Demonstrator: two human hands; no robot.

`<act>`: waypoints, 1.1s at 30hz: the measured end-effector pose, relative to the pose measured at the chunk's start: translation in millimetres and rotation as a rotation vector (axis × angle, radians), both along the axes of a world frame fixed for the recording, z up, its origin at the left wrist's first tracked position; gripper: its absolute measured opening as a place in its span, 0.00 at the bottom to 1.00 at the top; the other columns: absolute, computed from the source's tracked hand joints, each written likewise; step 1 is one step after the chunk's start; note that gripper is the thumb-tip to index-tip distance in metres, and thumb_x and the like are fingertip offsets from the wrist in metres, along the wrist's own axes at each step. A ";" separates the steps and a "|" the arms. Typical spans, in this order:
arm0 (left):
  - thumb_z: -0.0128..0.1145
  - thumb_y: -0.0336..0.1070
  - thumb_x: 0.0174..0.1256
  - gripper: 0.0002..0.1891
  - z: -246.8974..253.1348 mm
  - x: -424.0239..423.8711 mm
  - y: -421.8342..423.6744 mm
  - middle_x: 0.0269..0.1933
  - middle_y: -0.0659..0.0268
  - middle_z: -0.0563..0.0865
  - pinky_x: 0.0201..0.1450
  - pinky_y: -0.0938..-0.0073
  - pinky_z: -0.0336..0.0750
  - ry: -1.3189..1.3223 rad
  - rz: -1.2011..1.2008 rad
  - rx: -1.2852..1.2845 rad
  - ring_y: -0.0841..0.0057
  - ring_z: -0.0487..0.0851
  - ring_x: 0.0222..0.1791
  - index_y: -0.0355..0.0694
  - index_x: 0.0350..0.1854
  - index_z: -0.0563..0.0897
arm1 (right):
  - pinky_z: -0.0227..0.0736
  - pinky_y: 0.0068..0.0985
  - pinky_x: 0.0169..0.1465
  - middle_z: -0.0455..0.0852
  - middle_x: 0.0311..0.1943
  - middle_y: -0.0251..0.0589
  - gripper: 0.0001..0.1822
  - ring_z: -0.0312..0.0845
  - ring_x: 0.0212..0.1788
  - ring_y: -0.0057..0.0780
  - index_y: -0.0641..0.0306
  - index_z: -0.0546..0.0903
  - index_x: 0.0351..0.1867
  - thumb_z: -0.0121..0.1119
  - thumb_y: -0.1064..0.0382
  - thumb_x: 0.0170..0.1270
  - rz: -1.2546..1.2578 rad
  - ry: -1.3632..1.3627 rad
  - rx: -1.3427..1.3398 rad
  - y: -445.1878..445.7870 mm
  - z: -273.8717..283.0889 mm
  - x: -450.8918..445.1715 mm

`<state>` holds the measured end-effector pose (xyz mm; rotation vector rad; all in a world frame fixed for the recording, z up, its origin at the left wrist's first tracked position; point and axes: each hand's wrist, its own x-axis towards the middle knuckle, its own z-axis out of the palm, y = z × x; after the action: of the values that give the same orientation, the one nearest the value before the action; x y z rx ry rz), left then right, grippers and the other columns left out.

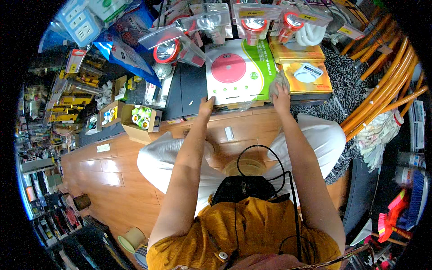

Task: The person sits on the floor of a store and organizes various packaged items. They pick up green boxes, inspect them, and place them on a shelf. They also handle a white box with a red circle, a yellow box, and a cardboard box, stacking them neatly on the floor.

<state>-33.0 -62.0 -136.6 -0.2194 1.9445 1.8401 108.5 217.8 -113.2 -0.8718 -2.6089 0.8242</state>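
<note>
A flat white and green bathroom scale box [241, 72] with a pink disc printed on it lies on the dark shelf in front of me. At its near left corner is my left hand [206, 107], with the fingers on the box's edge. My right hand [281, 98] is shut on a crumpled greyish cloth [279, 84] at the box's right side. Right beside the cloth lie stacked yellow-orange scale boxes [305, 77]. Packaged red-rimmed flashlights [167, 51] hang over the back edge of the white box.
Open cardboard boxes of tape rolls [141, 119] stand at the shelf's left front. Orange tubes [381, 87] and a black-and-white shaggy mop head or mat [341, 71] are on the right. A round bin [244, 167] sits between my knees. Blue packages [131, 60] hang at upper left.
</note>
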 end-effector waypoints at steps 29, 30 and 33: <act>0.46 0.39 0.57 0.25 -8.9 70.5 -63.2 0.52 0.50 0.73 0.54 0.74 0.62 0.200 0.005 -0.354 0.66 0.71 0.51 0.34 0.57 0.64 | 0.62 0.38 0.51 0.76 0.40 0.51 0.21 0.71 0.44 0.48 0.63 0.73 0.45 0.55 0.57 0.49 0.135 -0.164 0.247 -16.9 11.3 -4.5; 0.47 0.40 0.57 0.25 -8.9 69.9 -65.3 0.51 0.50 0.73 0.54 0.74 0.63 0.212 0.004 -0.371 0.66 0.71 0.51 0.34 0.57 0.64 | 0.61 0.39 0.52 0.76 0.39 0.51 0.21 0.70 0.44 0.49 0.64 0.73 0.45 0.56 0.58 0.49 0.130 -0.136 0.277 -19.6 13.2 -14.3; 0.47 0.41 0.58 0.25 0.5 75.9 -67.6 0.51 0.50 0.74 0.54 0.74 0.63 0.179 0.030 -0.415 0.65 0.72 0.51 0.34 0.56 0.64 | 0.61 0.40 0.51 0.75 0.40 0.51 0.20 0.68 0.45 0.51 0.65 0.71 0.45 0.56 0.61 0.49 0.131 -0.180 0.278 -22.9 23.8 -48.2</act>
<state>42.9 -129.6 -136.1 -0.2183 2.4484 1.4969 60.3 194.9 -89.4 -0.7333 -2.8711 0.4112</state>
